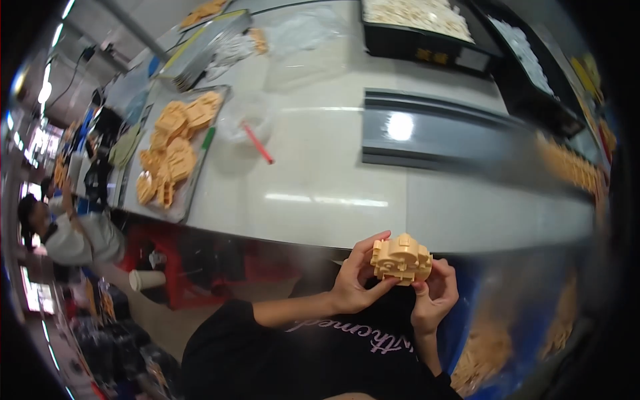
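A yellow-orange molded plastic part with rounded lobes and small pegs is held in front of my chest, just off the table's near edge. My left hand grips its left side, thumb along the lower edge and fingers behind. On the other side my right hand closes on its right lower corner between thumb and fingers. Some fingertips are hidden behind the part.
A tray of similar orange parts lies on the table at left, beside a clear cup with a red straw. A grey channel-shaped tray and black bins of small pieces stand right. Blue-lined containers sit lower right. A person sits far left.
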The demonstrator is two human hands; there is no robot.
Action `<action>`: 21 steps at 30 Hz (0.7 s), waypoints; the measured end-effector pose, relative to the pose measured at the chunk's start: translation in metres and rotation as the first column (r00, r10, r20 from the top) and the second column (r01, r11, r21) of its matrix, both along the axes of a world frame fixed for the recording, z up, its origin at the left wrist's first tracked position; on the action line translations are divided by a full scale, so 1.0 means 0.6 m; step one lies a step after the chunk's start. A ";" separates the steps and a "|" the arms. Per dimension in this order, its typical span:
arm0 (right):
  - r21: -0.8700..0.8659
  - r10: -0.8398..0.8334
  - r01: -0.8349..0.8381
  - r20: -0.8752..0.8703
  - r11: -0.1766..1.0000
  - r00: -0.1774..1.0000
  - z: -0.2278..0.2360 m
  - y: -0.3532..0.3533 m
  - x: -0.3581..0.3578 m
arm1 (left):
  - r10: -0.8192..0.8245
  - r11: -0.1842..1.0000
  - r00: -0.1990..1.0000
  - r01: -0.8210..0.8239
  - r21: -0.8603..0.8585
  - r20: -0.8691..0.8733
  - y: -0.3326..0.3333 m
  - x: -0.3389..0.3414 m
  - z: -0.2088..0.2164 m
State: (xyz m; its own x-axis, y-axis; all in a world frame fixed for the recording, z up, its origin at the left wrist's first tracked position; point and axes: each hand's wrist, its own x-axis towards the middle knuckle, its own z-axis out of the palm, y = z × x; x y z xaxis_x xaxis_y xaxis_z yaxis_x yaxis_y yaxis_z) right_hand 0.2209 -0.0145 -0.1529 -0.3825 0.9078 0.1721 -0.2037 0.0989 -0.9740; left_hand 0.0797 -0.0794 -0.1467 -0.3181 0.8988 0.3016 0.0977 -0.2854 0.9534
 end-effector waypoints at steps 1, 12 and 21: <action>-0.002 0.053 -0.053 0.013 0.999 0.999 0.001 -0.001 -0.005 | 0.059 0.998 0.998 -0.059 0.015 -0.010 -0.012 -0.012 0.000; 0.283 0.268 -0.369 0.339 0.885 0.902 0.000 0.011 -0.052 | 0.801 0.570 0.430 -0.759 0.313 -0.416 -0.164 -0.306 0.062; 0.444 0.035 -0.248 0.435 0.861 0.900 0.027 0.051 -0.024 | 0.083 0.008 0.022 -1.000 -0.022 -0.996 -0.074 -0.545 0.118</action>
